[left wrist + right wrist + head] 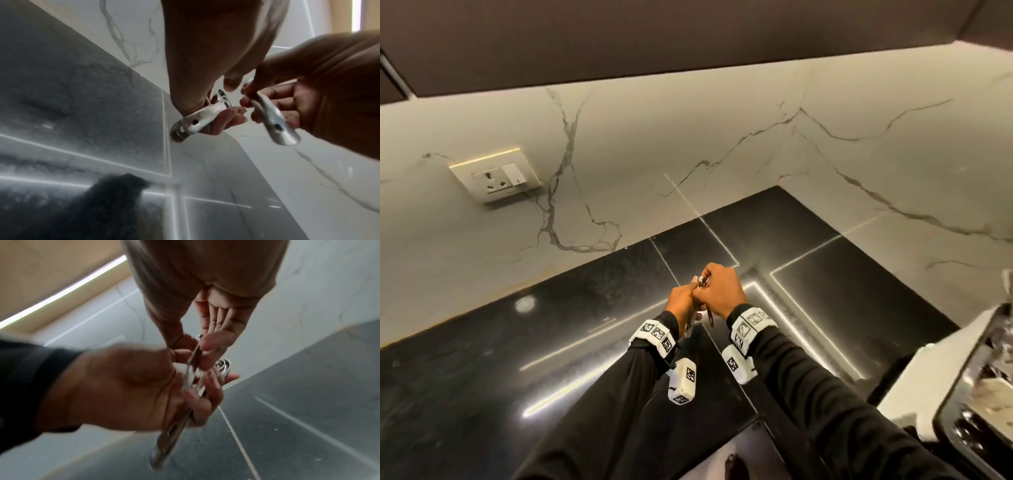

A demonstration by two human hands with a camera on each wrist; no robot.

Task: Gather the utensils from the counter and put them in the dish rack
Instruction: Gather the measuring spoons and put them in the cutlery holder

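Note:
Both hands meet above the black counter (517,359) in the head view. My left hand (686,298) grips a bundle of steel utensils (197,123) by their handles; the handles have small holes near the ends. My right hand (714,291) pinches a separate steel utensil (273,125) right beside the bundle, nearly touching it. In the right wrist view the right hand (195,344) holds its thin utensil (192,363) against the bundle (170,439) in the left hand (185,386). The utensils' working ends are hidden by the fingers. The dish rack (928,387) stands at the right edge.
A white marble backsplash wraps the corner behind the counter, with a wall socket (496,178) at the left. A dark overhead cabinet (654,41) hangs above. The rack holds shiny metal items (993,342). No loose utensils show on the counter.

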